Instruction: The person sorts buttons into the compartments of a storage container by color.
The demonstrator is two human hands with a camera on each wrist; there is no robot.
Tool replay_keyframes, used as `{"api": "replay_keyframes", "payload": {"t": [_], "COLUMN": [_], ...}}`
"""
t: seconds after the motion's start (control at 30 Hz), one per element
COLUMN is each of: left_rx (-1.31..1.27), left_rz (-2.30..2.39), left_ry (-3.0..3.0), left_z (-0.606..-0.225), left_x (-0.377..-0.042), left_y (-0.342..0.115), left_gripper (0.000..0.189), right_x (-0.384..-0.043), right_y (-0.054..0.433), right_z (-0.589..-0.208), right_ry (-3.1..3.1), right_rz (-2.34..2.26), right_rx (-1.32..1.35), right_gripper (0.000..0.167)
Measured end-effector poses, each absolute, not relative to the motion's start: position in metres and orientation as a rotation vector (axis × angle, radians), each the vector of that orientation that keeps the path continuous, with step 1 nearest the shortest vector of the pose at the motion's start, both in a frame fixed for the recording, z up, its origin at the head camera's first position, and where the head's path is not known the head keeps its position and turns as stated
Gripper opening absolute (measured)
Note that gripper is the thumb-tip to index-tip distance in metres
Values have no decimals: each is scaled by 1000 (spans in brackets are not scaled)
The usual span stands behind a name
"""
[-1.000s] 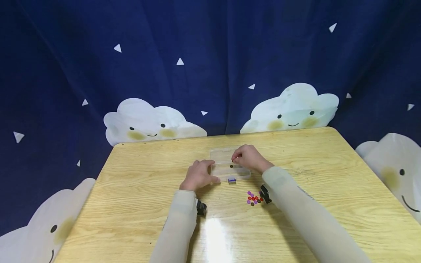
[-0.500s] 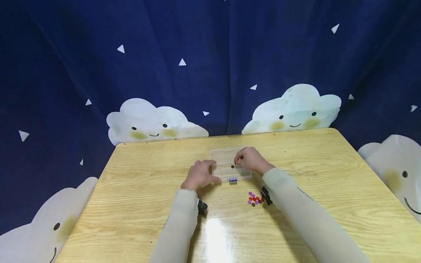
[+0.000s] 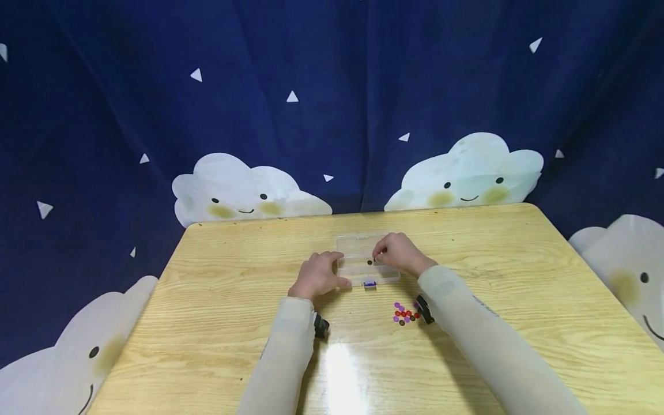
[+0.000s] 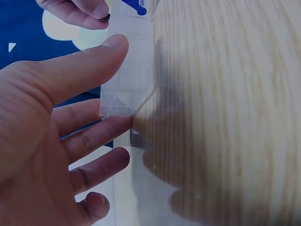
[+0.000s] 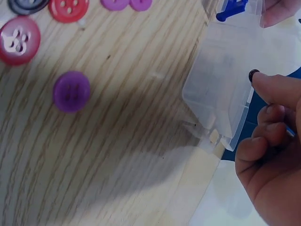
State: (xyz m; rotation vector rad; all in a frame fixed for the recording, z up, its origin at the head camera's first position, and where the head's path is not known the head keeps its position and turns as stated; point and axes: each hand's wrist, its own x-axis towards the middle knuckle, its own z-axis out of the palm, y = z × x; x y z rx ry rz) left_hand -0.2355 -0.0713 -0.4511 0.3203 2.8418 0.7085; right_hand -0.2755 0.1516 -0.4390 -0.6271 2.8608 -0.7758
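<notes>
A clear plastic box [image 3: 358, 279] with a blue latch [image 3: 369, 283] stands on the table, its lid [image 3: 354, 244] folded back. My left hand [image 3: 317, 275] holds the box's left end, thumb near the front corner and fingers toward the back. My right hand [image 3: 402, 253] is above the right part of the box, pinching a small dark button [image 5: 254, 75] between thumb and fingers. Another dark button [image 3: 369, 262] shows inside the box, left of that hand. In the right wrist view, the ring and little fingers are curled.
On the wooden table [image 3: 218, 323], loose buttons [image 3: 403, 314] in red, purple and dark colours lie in front of the box, near the right wrist camera [image 3: 424, 309]. A purple button [image 5: 71, 92] lies apart from the others. A blue curtain [image 3: 332, 104] hangs behind.
My right hand has moved slightly right and lower over the box, still pinching the dark button. The left hand stays at the box's left end. The head view has shifted a little.
</notes>
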Motion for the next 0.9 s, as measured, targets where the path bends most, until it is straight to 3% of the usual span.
{"api": "replay_keyframes", "payload": {"t": [0.9], "left_rx": [305], "left_rz": [749], "left_ry": [2828], "left_z": [-449], "left_x": [-233], "left_y": [-70], "left_gripper": [73], "right_x": [-276], "right_y": [153], "right_z": [-439], "right_ry": [2876], "right_rz": [-736], "right_rx": [-673], "right_gripper": [12]}}
